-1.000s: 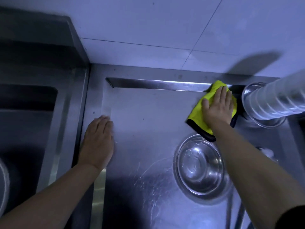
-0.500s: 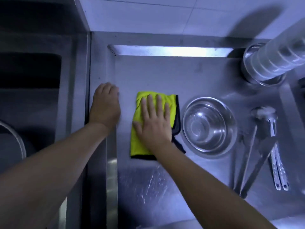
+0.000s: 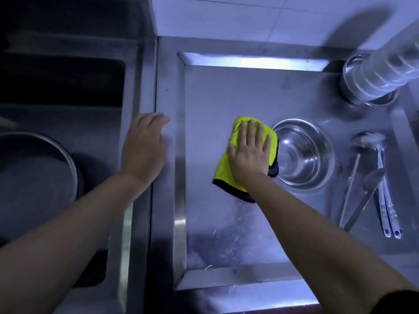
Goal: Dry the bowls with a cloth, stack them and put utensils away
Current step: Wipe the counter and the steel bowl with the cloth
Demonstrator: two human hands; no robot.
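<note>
Right hand [image 3: 249, 155] flat, fingers spread on yellow cloth [image 3: 223, 168]; wiping rightward could knock the touching steel bowl [image 3: 301, 152] into the ladles [image 3: 371, 177].

A working kitchen, likely a commercial one: a stainless steel draining counter [image 3: 226, 91] beside a deep sink [image 3: 68, 123], white wall tiles [image 3: 249, 17], stacked steel bowls [image 3: 371, 80] in its far right corner.

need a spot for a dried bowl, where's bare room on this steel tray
Bare steel lies between the tray's left wall and the cloth under the right hand, also behind the cloth up to the back wall. The right side is crowded: single bowl, bowl stack, utensils.
</note>
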